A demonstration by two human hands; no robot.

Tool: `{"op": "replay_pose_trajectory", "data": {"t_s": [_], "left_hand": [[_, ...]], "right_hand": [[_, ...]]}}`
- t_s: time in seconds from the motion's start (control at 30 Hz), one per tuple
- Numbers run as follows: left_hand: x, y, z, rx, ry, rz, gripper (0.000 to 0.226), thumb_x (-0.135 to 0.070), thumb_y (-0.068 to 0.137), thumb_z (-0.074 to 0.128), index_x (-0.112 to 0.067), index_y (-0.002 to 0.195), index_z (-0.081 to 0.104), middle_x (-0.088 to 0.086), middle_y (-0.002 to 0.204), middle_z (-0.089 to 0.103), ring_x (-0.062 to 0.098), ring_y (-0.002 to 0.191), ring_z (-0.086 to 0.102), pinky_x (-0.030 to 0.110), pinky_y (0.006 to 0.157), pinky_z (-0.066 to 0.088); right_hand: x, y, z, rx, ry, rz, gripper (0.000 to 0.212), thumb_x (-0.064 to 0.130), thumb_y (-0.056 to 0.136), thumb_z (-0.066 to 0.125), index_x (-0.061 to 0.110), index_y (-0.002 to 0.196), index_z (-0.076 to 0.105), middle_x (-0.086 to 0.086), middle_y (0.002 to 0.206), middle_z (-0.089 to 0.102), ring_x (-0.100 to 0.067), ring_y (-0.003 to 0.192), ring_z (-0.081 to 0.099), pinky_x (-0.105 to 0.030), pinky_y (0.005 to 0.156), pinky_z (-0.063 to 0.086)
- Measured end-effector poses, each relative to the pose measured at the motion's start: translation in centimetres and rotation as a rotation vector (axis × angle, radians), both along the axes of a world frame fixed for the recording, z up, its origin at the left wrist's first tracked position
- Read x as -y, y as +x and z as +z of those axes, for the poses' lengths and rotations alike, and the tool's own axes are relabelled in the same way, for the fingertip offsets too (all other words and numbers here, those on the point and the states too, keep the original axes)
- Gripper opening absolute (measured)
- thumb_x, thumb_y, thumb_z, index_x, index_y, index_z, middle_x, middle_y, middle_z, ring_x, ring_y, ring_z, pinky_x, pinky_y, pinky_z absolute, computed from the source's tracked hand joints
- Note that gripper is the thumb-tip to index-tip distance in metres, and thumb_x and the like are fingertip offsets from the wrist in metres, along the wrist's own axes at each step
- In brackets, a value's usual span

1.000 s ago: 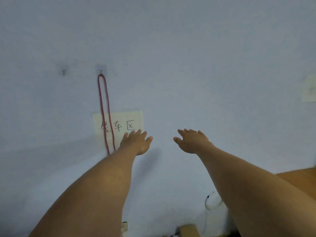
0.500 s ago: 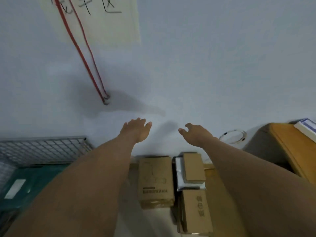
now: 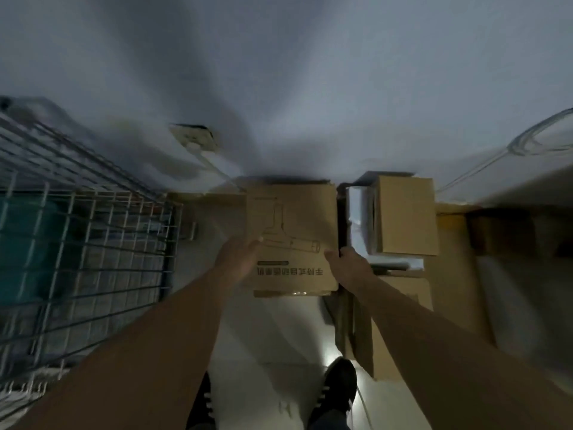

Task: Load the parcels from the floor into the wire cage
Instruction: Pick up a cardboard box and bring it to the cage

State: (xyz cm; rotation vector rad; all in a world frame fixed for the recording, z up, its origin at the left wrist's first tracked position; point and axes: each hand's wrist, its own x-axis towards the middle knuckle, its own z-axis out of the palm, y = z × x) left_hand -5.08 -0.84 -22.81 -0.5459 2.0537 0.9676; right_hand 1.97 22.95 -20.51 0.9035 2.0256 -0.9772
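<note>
A flat brown cardboard parcel [image 3: 293, 237] printed with a line drawing and upside-down text lies at the frame's centre by the wall. At its 3 o'clock a smaller plain brown box [image 3: 406, 218] sits atop a white package [image 3: 359, 221]. The wire cage [image 3: 90, 243], grey mesh with something teal inside, stands at 9 o'clock

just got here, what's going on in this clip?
A person is bending over parcels on the floor. The left hand and right hand are on opposite sides of a printed cardboard box, which seems not yet lifted. More boxes lie to its right. The wire cage stands to the left and holds something teal. The frame is blurred, so the grip's firmness is unclear.
</note>
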Motion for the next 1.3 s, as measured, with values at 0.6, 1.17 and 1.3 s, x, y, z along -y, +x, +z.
{"op": "replay_pose_trajectory", "data": {"t_s": [0.6,1.17,1.3], "left_hand": [[0.5,-1.5,-13.7,0.027,0.350,0.316,0.069,-0.041,0.077,0.086,-0.028,0.138,0.055,-0.002,0.122,0.070,0.019,0.105,0.068,0.037,0.082,0.058],[1.1,5.6,3.3,-0.169,0.383,0.320,0.078,-0.044,0.064,0.096,-0.035,0.131,0.057,-0.001,0.120,0.072,0.025,0.106,0.071,0.052,0.093,0.057],[1.0,6.4,12.3,-0.259,0.491,0.234,0.077,-0.042,0.062,0.096,-0.035,0.128,0.058,-0.001,0.113,0.076,0.027,0.103,0.073,0.054,0.088,0.059]], "right_hand": [[-0.3,-1.2,-17.4,-0.208,-0.178,-0.517,0.110,0.086,0.055,0.066,0.037,0.150,0.040,0.004,0.136,0.060,-0.026,0.121,0.058,-0.051,0.106,0.047],[0.2,6.5,1.2,-0.428,-0.269,-0.528,0.071,0.037,0.089,0.076,0.035,0.150,0.040,0.001,0.136,0.058,-0.025,0.121,0.056,-0.049,0.103,0.049],[0.6,8.6,10.9,-0.557,-0.299,-0.577,0.059,0.028,0.092,0.074,0.027,0.143,0.046,0.000,0.130,0.061,-0.026,0.118,0.058,-0.048,0.100,0.052]]}}
